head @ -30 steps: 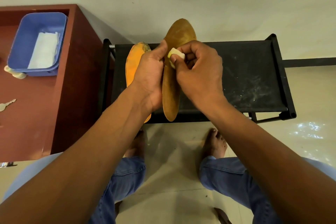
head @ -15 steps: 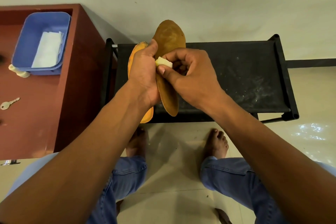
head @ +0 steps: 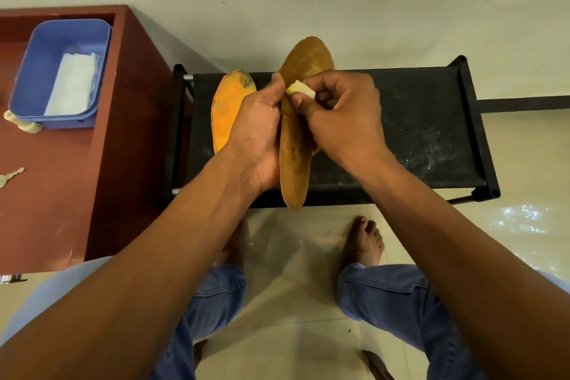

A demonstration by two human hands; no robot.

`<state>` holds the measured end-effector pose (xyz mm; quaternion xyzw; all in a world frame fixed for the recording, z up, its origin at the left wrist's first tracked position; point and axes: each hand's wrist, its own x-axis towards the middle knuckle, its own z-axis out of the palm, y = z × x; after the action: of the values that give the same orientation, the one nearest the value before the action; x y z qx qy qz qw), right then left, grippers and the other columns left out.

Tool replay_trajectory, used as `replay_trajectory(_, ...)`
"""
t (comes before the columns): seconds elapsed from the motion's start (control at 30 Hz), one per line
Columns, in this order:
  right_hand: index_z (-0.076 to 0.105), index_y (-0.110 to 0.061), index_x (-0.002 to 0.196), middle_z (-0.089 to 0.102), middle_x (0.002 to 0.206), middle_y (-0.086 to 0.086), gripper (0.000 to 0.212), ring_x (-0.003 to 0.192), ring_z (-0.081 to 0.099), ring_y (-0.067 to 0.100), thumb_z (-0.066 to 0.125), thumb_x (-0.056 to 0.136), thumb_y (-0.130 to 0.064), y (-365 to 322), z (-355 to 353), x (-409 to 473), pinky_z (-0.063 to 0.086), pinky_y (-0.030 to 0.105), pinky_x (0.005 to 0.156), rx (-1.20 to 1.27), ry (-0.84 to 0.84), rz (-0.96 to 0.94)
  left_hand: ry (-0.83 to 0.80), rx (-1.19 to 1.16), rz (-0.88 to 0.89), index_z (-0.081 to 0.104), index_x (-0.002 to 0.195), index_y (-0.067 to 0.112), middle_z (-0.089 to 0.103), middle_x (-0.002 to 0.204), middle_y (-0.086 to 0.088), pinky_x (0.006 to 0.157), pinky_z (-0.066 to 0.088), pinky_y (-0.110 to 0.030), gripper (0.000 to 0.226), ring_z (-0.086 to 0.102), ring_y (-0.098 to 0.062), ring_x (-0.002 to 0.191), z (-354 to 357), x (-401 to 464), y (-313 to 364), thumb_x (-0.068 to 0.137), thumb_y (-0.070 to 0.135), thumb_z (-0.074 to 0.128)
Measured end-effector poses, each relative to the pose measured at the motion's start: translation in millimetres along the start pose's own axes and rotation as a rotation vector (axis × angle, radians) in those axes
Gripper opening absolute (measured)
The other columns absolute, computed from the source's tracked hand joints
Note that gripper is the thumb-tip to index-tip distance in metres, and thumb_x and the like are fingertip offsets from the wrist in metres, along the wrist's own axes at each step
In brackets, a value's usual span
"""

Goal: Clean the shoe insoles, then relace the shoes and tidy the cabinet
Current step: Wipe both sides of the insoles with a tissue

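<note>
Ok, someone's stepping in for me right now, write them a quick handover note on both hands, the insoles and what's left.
Left hand grips the brown insole upright over the black rack.
Right hand pinches a pale wipe against its upper part.
Orange insole lies on the rack, dark specks at its toe.
Blue tub with a white cloth sits on the red cabinet.
Done: nothing visibly finished. Left: both insoles, relacing, tidying.

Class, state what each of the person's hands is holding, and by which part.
The left hand grips the brown insole along its left edge, near the middle. The right hand pinches a small pale wad against the insole's upper part.
</note>
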<state>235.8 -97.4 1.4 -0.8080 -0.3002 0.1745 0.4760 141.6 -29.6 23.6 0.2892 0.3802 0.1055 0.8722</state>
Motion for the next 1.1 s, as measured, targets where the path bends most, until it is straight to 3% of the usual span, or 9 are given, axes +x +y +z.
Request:
replay_trajectory(0.23, 0.080, -0.023, 0.091, 0.077, 0.084, -0.009, 0.007, 0.079, 0.074, 0.008, 0.082, 0.086, -0.020, -9.0, 5.0, -10.8, 0.064, 0.039, 0.075, 0.156, -0.234, -0.060, 0.075, -0.058, 0.054, 0.068, 0.121, 0.001, 0.074, 0.117, -0.020, 0.095, 0.059, -0.046, 0.063, 0.074, -0.033, 0.108, -11.0, 4.9, 10.1, 0.110, 0.051, 0.031)
replay_trajectory(0.57, 0.078, -0.027, 0.093, 0.073, 0.085, -0.013, 0.010, 0.076, 0.069, 0.009, 0.080, 0.085, -0.033, -4.4, 6.3, -6.9, 0.062, 0.039, 0.069, -0.073, 0.025, -0.083, 0.030, -0.043, 0.020, 0.065, 0.130, 0.004, 0.076, 0.113, -0.017, 0.086, 0.063, -0.040, 0.062, 0.076, -0.028, 0.099, -3.6, -0.3, 4.3, 0.111, 0.051, 0.029)
replay_trajectory(0.7, 0.079, -0.025, 0.093, 0.075, 0.083, -0.012, 0.009, 0.077, 0.071, 0.007, 0.081, 0.086, -0.029, -7.3, 4.6, -6.3, 0.063, 0.037, 0.072, 0.001, -0.073, -0.065, 0.054, -0.047, 0.043, 0.063, 0.135, 0.004, 0.072, 0.124, -0.019, 0.096, 0.058, -0.046, 0.062, 0.072, -0.032, 0.114, -6.2, 1.3, 6.3, 0.111, 0.051, 0.030)
replay_trajectory(0.87, 0.080, -0.019, 0.087, 0.077, 0.079, -0.004, 0.008, 0.075, 0.075, 0.013, 0.084, 0.083, -0.024, -12.0, 10.2, -12.8, 0.064, 0.045, 0.073, 0.167, -0.238, -0.009, 0.150, -0.097, 0.099, 0.064, 0.133, 0.002, 0.072, 0.125, -0.020, 0.100, 0.056, -0.050, 0.060, 0.071, -0.036, 0.114, -12.8, 5.8, 12.1, 0.110, 0.048, 0.032)
replay_trajectory(0.93, 0.080, -0.018, 0.086, 0.077, 0.078, -0.003, 0.009, 0.075, 0.075, 0.015, 0.085, 0.081, -0.024, -15.4, 11.9, -15.3, 0.064, 0.046, 0.073, 0.178, -0.274, -0.010, 0.201, -0.117, 0.137, 0.065, 0.132, 0.002, 0.071, 0.126, -0.020, 0.095, 0.057, -0.054, 0.059, 0.071, -0.037, 0.113, -15.7, 6.6, 15.0, 0.110, 0.047, 0.034)
replay_trajectory(1.03, 0.080, -0.016, 0.087, 0.077, 0.077, -0.003, 0.010, 0.074, 0.075, 0.015, 0.086, 0.081, -0.023, -18.5, 12.0, -17.1, 0.064, 0.046, 0.074, 0.181, -0.307, -0.006, 0.267, -0.131, 0.183, 0.071, 0.116, 0.003, 0.077, 0.110, -0.018, 0.080, 0.062, -0.052, 0.057, 0.077, -0.034, 0.092, -15.7, 5.7, 16.3, 0.109, 0.047, 0.035)
replay_trajectory(1.1, 0.080, -0.017, 0.086, 0.077, 0.078, -0.003, 0.010, 0.074, 0.075, 0.014, 0.086, 0.081, -0.023, -18.3, 12.4, -18.4, 0.064, 0.045, 0.073, 0.184, -0.290, 0.003, 0.273, -0.138, 0.189, 0.071, 0.115, 0.003, 0.078, 0.106, -0.017, 0.079, 0.062, -0.051, 0.058, 0.077, -0.034, 0.093, -14.5, 6.0, 15.2, 0.109, 0.047, 0.035)
